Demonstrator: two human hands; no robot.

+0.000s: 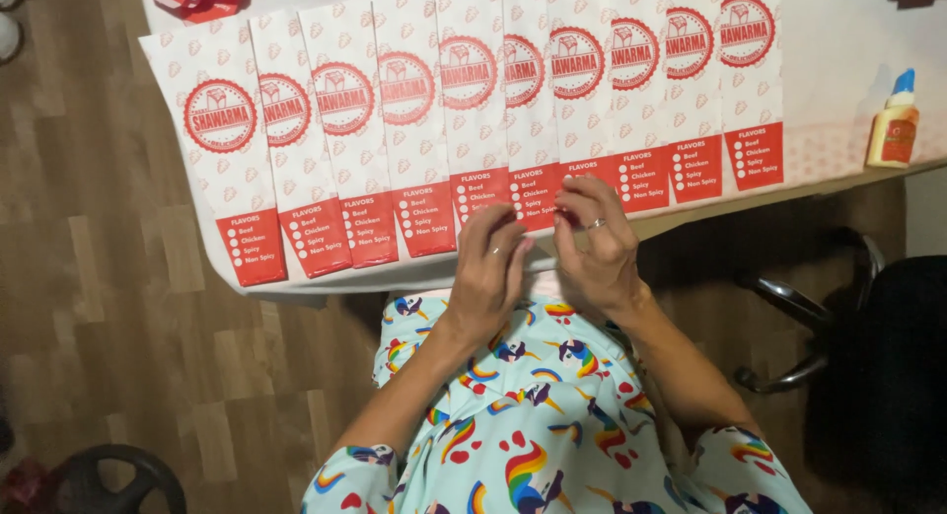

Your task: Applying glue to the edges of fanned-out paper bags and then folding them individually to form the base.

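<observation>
**Desk:** What do the hands show?

**Photographer:** Seen from above, a seated person in a pale blue garment (552, 425) printed with rainbows and unicorns works at the near edge of a table (848, 70) covered in white. The left hand (490, 272) and right hand (595, 248) meet at the bottom of a fanned row of paper sleeves (473, 110), white with red round emblems and red panels at the lower end.

**Desk:** Which sleeve, exactly?

**Photographer:** The one at the middle of the row (530, 100). Both hands sit at its red bottom panel. The right hand's fingertips are curled and pressed together on the panel's lower edge, a ring showing on one finger. The left hand's fingers are bent and close together, touching the same edge just beside the right; whether they pinch paper I cannot tell.

**Desk:** And the rest of the row?

**Photographer:** The sleeves overlap side by side, running from the left end of the table to right of the middle sleeve, their red ends hanging toward the person.

**Desk:** Anything else around that sleeve?

**Photographer:** A small glue bottle (895, 124) with a blue cap stands well to the right of it on the table. Below and right of the sleeve, a dark chair (868, 356) stands on the wood floor (99, 327).
</observation>
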